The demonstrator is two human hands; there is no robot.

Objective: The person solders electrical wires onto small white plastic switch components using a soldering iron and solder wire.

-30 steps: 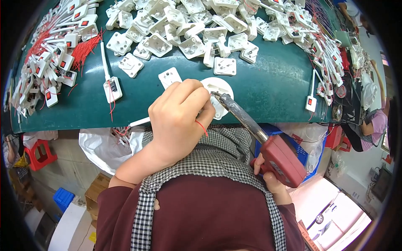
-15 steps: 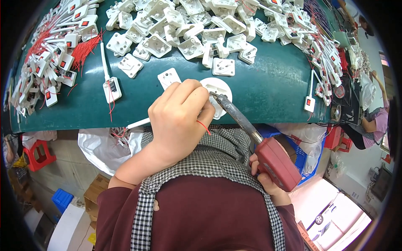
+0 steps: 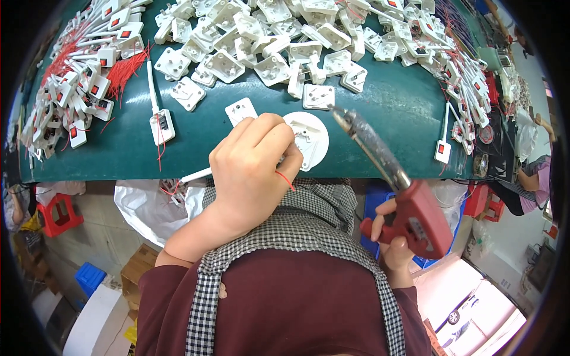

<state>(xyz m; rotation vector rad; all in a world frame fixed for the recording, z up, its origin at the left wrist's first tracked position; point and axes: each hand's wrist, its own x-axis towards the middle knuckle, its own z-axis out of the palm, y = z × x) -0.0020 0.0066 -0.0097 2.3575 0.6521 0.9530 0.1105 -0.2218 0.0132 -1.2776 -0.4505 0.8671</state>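
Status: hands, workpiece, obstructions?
Left hand curled at round white piece's left side, red wire poking out, grip hidden. Right hand holds red soldering gun, tip clear of piece. Left hand blocks view of piece's left edge.

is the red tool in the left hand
No, the right hand is wrapped around the red tool.

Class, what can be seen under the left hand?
A white cable and red wire protrude; the round white disc is partly covered. Whatever else the left hand covers is hidden.
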